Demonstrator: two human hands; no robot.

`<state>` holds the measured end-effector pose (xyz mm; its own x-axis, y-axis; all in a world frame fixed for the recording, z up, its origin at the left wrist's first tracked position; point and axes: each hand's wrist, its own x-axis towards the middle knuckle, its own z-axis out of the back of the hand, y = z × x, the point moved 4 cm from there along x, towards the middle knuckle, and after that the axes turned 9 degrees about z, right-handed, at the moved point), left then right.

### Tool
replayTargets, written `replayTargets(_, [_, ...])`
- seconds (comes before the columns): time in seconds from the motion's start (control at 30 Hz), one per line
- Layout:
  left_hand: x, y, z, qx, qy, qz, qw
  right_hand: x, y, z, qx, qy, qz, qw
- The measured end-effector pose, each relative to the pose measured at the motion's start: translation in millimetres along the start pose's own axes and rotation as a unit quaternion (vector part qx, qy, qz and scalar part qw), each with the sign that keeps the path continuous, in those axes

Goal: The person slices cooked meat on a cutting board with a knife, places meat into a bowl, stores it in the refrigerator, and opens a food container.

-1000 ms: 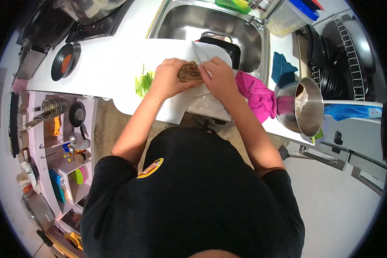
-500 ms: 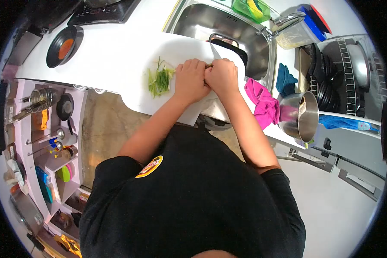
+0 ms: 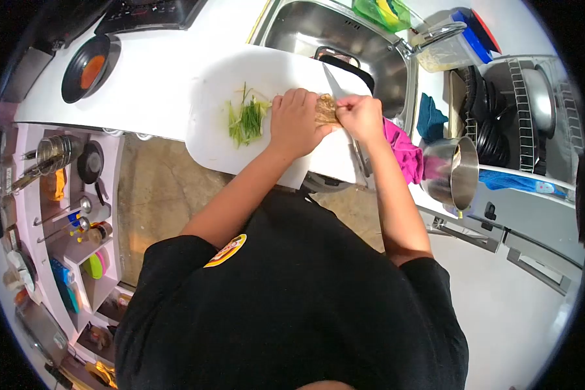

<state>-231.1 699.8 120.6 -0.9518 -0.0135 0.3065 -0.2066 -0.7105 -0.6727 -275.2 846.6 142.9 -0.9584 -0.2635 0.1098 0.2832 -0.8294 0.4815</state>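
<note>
A brown, wrinkled piece (image 3: 327, 110) lies between my two hands over the white cutting board (image 3: 208, 133); I cannot make out its kind. My left hand (image 3: 296, 123) grips its left side, with the thumb below. The fingers of my right hand (image 3: 361, 119) are pinched at its right edge. Under the right hand a knife (image 3: 333, 81) lies across the board, blade tip towards the sink and handle towards my body; the wrist partly covers it. Left of my left hand is a pile of cut green onions (image 3: 246, 122).
Beyond the board is a steel sink (image 3: 292, 29) with a black-rimmed item in it. To the right are a magenta cloth (image 3: 404, 153), a steel pot (image 3: 452, 172) and a dish rack (image 3: 523, 117). A black pan (image 3: 84, 68) stands on the left counter.
My hands have moved apart, uncovering the brown piece between them. The right hand has shifted right, and more of the knife now shows. The magenta cloth is more covered by my right arm.
</note>
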Motion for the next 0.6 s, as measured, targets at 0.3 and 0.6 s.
replayTargets(0.3, [2,-1,-5,0.014,0.022,0.023,0.999,7,13,3,0.054,0.032,-0.024,0.998])
replayTargets(0.6, [2,0,-5,0.016,0.03,0.03,0.999,29,24,-8,-0.093,0.105,-0.046,0.989])
